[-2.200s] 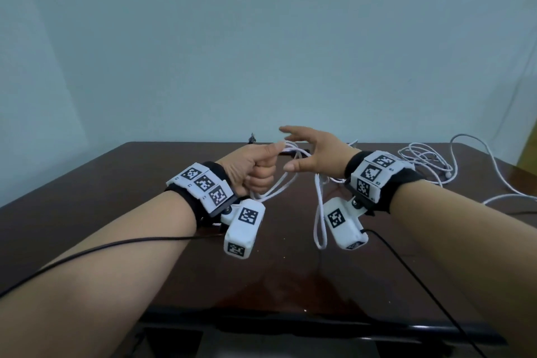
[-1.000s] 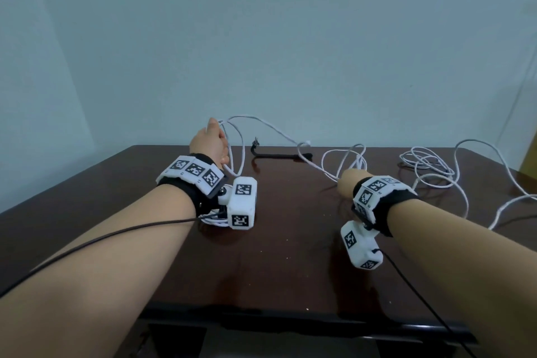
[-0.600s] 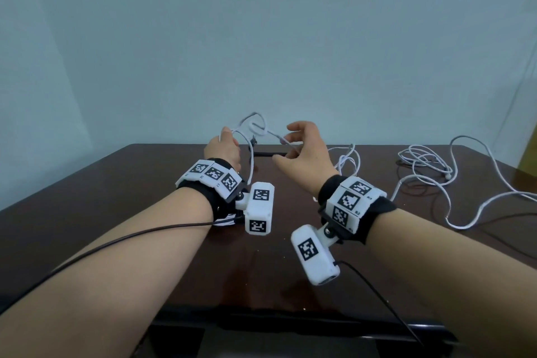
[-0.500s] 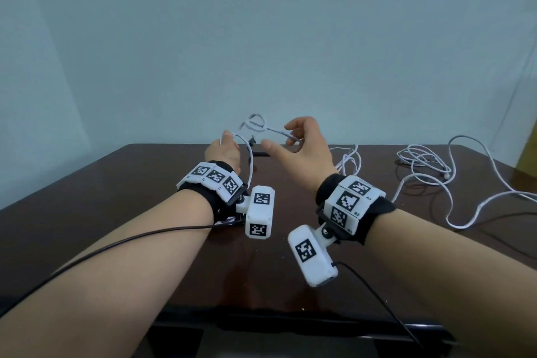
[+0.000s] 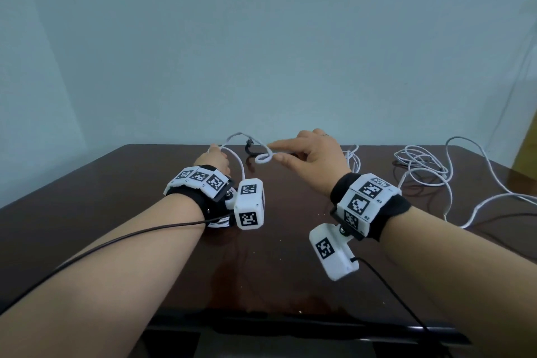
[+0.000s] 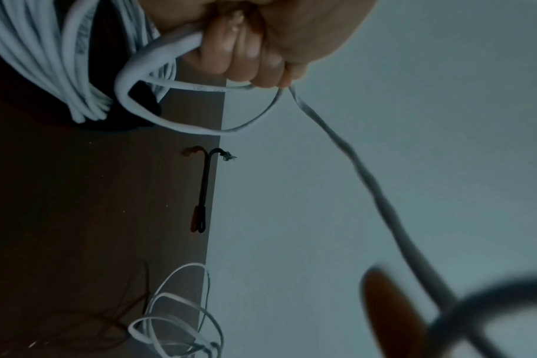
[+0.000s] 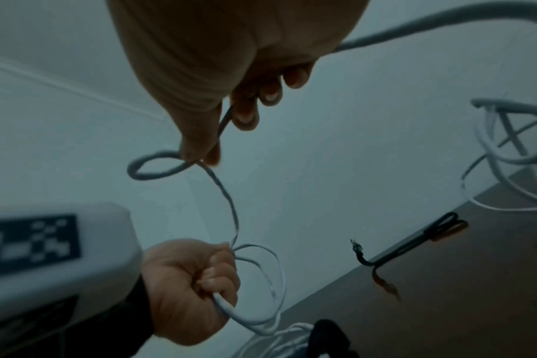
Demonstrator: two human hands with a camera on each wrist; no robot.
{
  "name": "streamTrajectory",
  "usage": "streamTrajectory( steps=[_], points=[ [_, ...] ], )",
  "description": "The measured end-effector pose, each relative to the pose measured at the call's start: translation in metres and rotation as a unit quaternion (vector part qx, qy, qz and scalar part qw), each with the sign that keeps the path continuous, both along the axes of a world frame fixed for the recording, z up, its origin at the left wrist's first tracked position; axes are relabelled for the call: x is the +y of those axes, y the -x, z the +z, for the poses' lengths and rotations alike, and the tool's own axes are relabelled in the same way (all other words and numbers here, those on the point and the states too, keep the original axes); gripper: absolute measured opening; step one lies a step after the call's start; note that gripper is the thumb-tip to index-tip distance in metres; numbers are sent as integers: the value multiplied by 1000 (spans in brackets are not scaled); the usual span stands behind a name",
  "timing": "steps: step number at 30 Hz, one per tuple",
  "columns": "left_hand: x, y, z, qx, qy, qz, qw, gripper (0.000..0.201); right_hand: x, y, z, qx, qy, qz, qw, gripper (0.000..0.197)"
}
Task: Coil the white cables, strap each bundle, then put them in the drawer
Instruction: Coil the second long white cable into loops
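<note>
my left hand [image 5: 211, 159] is closed in a fist around the white cable [image 5: 232, 136], raised a little above the dark wooden table [image 5: 116, 183]. in the left wrist view my curled fingers [image 6: 252, 60] clamp several turns of it, and the coiled bundle [image 6: 46, 60] hangs below the fist with a small open loop poking out beside the knuckles. from the top of that fist the cable arcs up and across to my right hand [image 5: 315, 157], which is also held off the table. there my thumb and forefinger pinch the cable where it crosses over itself, making a small loop [image 5: 263, 157] that sticks out toward the left hand; my other fingers are loosely curled. past the right hand the same cable trails off toward the right side of the table.

a black strap [image 6: 204, 191] lies flat on the table near its far edge, between and beyond my two hands, touching neither. further right, more loose white cable [image 5: 421, 166] lies in untidy loops on the tabletop, with one strand running off the right edge. the drawer is out of sight in these views.
</note>
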State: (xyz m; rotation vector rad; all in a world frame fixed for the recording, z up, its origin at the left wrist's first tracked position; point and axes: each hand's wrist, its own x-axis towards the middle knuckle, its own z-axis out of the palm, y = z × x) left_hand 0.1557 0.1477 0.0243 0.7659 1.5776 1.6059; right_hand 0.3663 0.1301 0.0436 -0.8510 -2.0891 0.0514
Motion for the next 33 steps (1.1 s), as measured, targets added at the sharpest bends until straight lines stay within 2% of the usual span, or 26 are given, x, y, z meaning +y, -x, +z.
streamTrajectory(
  steps=[3, 6, 9, 12, 15, 16, 17, 18, 20, 21, 22, 23, 24, 26, 28, 30, 31, 33],
  points=[
    [-5, 10, 6, -33, -39, 11, 999, 43, 3, -9, 2, -77, 31, -46, 995, 19],
    [-15, 11, 21, -79, -117, 17, 990, 43, 7, -13, 2, -149, 91, -87, 981, 20],
    [-24, -4, 37, -108, -226, -45, 967, 40, 13, -12, 1, -181, 167, -150, 958, 19],
    [-34, -21, 46, -125, -272, -114, 947, 40, 22, -13, 7, -182, 235, -205, 933, 22],
    [-40, -21, 39, -123, -279, -181, 935, 41, 39, -16, 12, -113, 301, -257, 911, 31],
    [-41, -19, 35, -109, -269, -205, 935, 41, 44, -16, 11, -63, 334, -254, 905, 31],
    [-42, -16, 31, -88, -255, -226, 936, 42, 49, -18, 10, 14, 366, -218, 905, 27],
    [-43, -12, 26, -65, -234, -236, 941, 42, 54, -22, 10, 136, 410, -155, 889, 21],
    [-43, -2, 17, -31, -187, -231, 954, 41, 54, -34, 12, 351, 466, -55, 810, 23],
    [-43, 3, 13, -20, -164, -215, 963, 40, 55, -40, 12, 401, 493, -34, 771, 23],
    [-42, 8, 10, -12, -143, -194, 970, 40, 57, -44, 10, 419, 510, -12, 751, 22],
    [-41, 12, 8, -10, -126, -174, 977, 39, 54, -45, 11, 403, 513, -3, 758, 22],
    [-41, 15, 6, -13, -115, -156, 981, 39, 51, -45, 10, 364, 501, -8, 785, 24],
    [-41, 17, 6, -41, -114, -119, 986, 38, 43, -42, 6, 227, 436, -49, 869, 26],
    [-39, 19, 8, -79, -122, -82, 986, 38, 39, -40, 3, 93, 348, -104, 927, 26],
    [-38, 22, 10, -100, -129, -56, 985, 39, 40, -40, 1, 2, 284, -142, 948, 31],
    [-37, 24, 9, -102, -128, -47, 985, 39, 41, -41, 0, -14, 266, -160, 951, 34],
    [-35, 25, 7, -99, -115, -39, 988, 39, 47, -43, 0, 29, 253, -177, 951, 36]
  ],
)
